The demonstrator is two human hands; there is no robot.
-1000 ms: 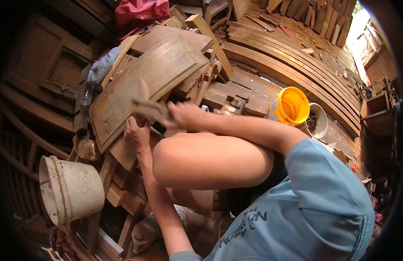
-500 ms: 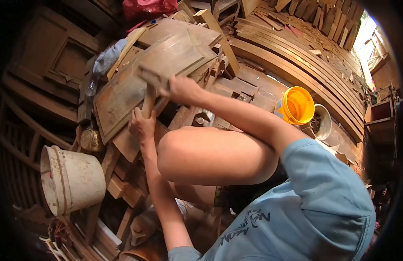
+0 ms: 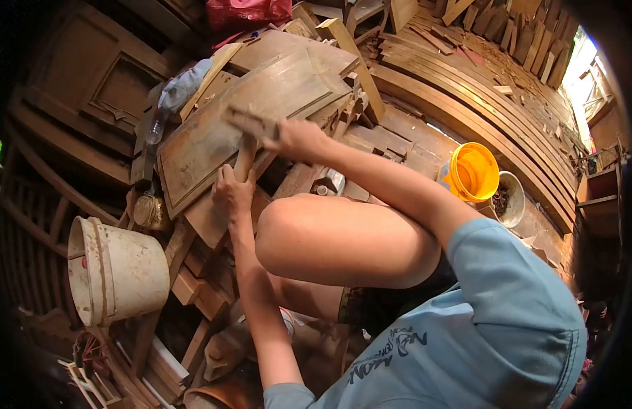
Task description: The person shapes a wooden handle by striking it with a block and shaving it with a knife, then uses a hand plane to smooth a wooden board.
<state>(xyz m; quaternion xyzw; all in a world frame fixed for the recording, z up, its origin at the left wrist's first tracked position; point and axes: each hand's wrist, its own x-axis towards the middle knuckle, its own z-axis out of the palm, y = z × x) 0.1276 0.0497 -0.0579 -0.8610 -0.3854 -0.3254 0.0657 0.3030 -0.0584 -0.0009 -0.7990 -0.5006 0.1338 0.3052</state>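
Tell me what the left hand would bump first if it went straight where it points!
Probably the big wooden panel, just ahead of the left hand. How high the hand is isn't clear, so it might slide over the edge instead.

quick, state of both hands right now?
Left hand: closed around a wooden piece.
Right hand: closed on a motion-blurred object; can't tell exactly what.

A single head view from above the shirt [image 3: 425,341], forward and down, past the near knee [image 3: 350,238], onto the hands [image 3: 234,191].
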